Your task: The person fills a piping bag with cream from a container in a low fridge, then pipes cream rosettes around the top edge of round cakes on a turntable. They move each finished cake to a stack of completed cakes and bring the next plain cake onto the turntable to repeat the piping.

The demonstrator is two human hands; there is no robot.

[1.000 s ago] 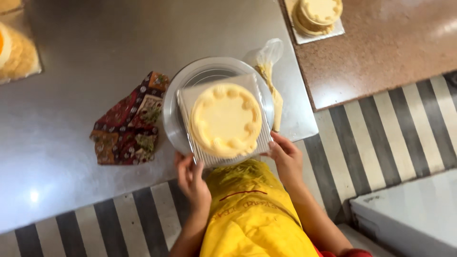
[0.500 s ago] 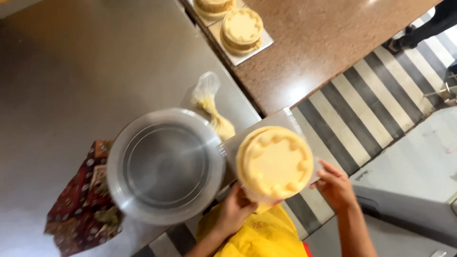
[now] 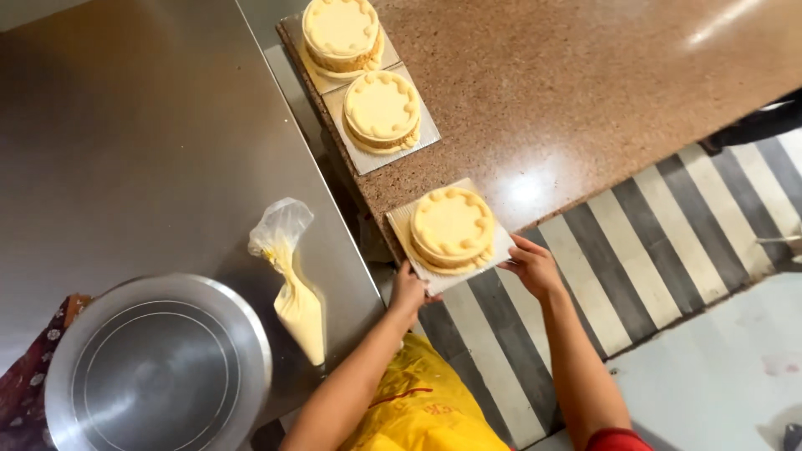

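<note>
Left hand and right hand pinch opposite near corners of a square silver cake board, fingers closed on its edges; the board bears a small round cake and sits at the corner of the speckled brown stone counter, partly overhanging the edge. The cake is pale yellow, smooth on top, with a ring of piped scallops around its rim and a frill at its base. Farther along the counter, two matching cakes rest on similar boards, edge to edge. On the adjoining stainless steel table lie a clear piping bag holding yellow cream in its lower part, an empty round metal turntable and, at the frame's edge, a patterned cloth. A yellow apron and striped floor lie below.
</note>
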